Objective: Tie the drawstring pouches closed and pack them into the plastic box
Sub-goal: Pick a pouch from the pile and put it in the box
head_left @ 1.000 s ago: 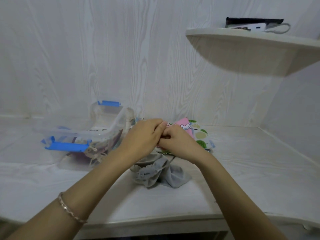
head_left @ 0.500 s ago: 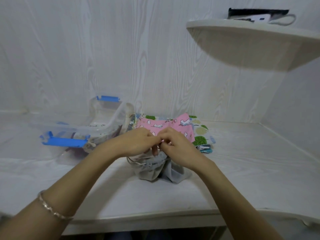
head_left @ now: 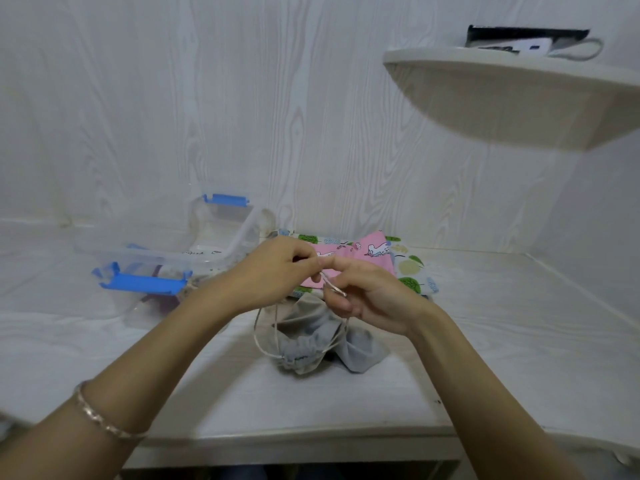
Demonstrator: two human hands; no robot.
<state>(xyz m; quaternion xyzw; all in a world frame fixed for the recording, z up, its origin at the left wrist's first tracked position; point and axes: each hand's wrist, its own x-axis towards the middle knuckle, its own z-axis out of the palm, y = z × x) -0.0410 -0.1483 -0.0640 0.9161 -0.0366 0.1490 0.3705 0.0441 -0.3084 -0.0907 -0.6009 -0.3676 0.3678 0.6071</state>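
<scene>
A grey drawstring pouch (head_left: 311, 337) lies gathered on the white table, its pale cord (head_left: 265, 332) looping up on both sides. My left hand (head_left: 277, 271) and my right hand (head_left: 367, 296) meet just above it, and both pinch the cord ends between fingertips. Behind the hands lie a pink unicorn-print pouch (head_left: 367, 254) and a white pouch with green leaves (head_left: 412, 271). The clear plastic box (head_left: 221, 237) with blue latches stands at the left, with some pouches inside it.
The box's clear lid with a blue clip (head_left: 142, 282) lies in front of the box. A curved shelf (head_left: 512, 84) juts out at the upper right with a dark device on it. The table's front edge (head_left: 294, 441) runs below my arms.
My hands have lifted and drawn slightly apart, pulling the cord up from the grey pouch. The pink pouch behind them has come into view.
</scene>
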